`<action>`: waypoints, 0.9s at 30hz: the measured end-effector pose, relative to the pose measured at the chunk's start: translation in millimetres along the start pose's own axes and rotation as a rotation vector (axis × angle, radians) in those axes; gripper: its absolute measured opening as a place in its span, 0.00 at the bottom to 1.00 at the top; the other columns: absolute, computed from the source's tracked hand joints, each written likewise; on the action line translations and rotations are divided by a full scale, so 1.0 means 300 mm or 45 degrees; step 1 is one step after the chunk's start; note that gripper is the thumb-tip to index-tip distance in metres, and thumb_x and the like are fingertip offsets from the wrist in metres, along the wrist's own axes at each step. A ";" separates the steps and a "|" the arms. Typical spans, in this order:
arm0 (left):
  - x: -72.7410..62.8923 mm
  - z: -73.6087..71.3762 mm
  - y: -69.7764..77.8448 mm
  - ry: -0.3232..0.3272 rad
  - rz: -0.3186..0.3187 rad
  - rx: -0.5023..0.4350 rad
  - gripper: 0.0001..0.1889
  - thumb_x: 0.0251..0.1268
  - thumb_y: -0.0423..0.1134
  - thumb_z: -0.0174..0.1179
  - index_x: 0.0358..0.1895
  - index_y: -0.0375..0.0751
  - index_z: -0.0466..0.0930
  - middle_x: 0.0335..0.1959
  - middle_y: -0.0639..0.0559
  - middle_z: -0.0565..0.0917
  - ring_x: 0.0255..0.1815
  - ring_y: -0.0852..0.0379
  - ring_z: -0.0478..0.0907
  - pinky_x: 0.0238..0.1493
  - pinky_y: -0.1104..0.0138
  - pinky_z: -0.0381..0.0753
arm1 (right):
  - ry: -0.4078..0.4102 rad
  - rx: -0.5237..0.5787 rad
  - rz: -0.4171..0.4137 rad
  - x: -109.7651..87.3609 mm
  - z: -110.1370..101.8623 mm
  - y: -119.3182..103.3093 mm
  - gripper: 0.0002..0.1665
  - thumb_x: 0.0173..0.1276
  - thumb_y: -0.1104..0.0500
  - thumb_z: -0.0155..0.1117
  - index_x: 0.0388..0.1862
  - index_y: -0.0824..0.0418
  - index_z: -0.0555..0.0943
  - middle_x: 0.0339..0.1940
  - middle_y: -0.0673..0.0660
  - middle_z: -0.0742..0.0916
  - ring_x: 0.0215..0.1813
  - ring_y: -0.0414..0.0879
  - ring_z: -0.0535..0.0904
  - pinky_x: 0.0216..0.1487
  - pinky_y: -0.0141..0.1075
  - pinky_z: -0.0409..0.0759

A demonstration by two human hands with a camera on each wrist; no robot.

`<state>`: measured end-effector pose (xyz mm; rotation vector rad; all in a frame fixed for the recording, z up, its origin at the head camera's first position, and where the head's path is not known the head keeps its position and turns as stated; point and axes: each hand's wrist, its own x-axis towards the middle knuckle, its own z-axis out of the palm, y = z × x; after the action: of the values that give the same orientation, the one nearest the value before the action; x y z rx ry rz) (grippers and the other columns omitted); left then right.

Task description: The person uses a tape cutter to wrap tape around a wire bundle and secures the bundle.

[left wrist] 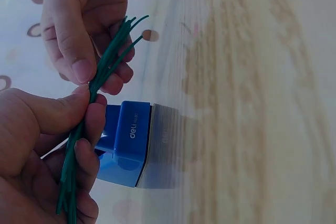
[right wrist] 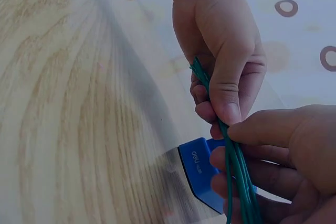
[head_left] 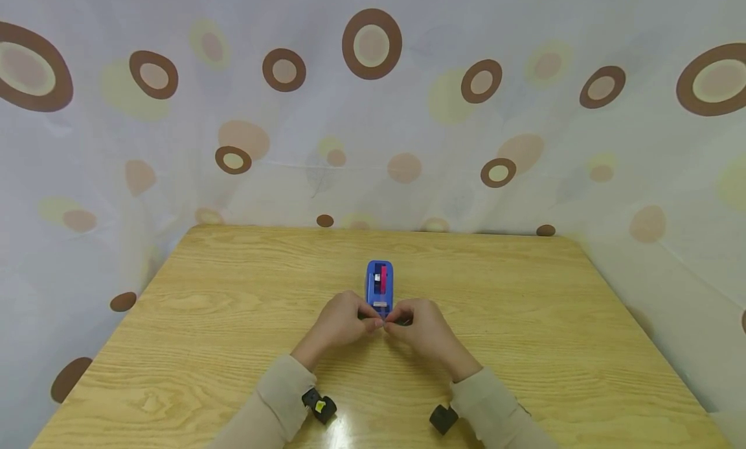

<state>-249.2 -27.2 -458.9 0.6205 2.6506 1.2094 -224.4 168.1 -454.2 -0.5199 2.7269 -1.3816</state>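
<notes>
Wooden tabletop (head_left: 233, 293): wrist views reveal pinched green strands (right wrist: 239, 169) (head view hardly).

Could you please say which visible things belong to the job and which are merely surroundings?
Job:
bundle of thin green strands, held by left hand and right hand
boxy blue tape dispenser, probably

Surroundings:
yellowish wood-grain table
pale brown-ringed sheet

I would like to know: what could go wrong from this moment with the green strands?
The green strands splay at the upper end in the left wrist view, so if the left hand or right hand loosens, some strands may slip out. The blue tape dispenser stands very close to both hands, so either might bump or shift it.
</notes>
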 end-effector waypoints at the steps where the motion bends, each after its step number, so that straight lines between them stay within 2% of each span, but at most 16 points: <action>1: -0.001 0.002 0.000 0.007 0.008 0.006 0.04 0.63 0.40 0.69 0.33 0.48 0.92 0.29 0.63 0.86 0.29 0.62 0.75 0.32 0.66 0.75 | -0.013 0.017 0.009 0.000 -0.002 0.002 0.02 0.64 0.63 0.71 0.31 0.59 0.87 0.31 0.47 0.87 0.35 0.42 0.79 0.38 0.35 0.79; 11: -0.002 0.008 0.012 0.059 0.029 0.069 0.03 0.62 0.41 0.70 0.33 0.50 0.92 0.33 0.63 0.86 0.33 0.65 0.77 0.37 0.65 0.77 | -0.072 0.124 0.129 0.007 -0.012 0.016 0.03 0.67 0.61 0.69 0.37 0.58 0.87 0.33 0.49 0.87 0.36 0.43 0.81 0.40 0.38 0.80; 18: -0.003 0.009 0.018 0.094 0.033 0.077 0.03 0.61 0.42 0.70 0.33 0.50 0.92 0.32 0.64 0.86 0.35 0.65 0.78 0.41 0.64 0.78 | -0.067 0.137 0.118 0.012 -0.013 0.019 0.03 0.67 0.63 0.68 0.36 0.61 0.88 0.34 0.50 0.87 0.37 0.43 0.81 0.41 0.38 0.80; 27: -0.007 0.011 0.009 0.083 0.007 0.032 0.03 0.61 0.42 0.71 0.32 0.51 0.91 0.32 0.65 0.85 0.35 0.64 0.77 0.42 0.63 0.78 | -0.044 0.130 0.111 0.011 -0.002 0.022 0.02 0.66 0.65 0.69 0.33 0.61 0.87 0.33 0.49 0.87 0.38 0.43 0.80 0.42 0.37 0.80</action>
<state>-245.5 -24.2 -459.1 0.6022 2.7233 1.2202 -229.5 171.0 -458.6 -0.4100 2.6023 -1.4662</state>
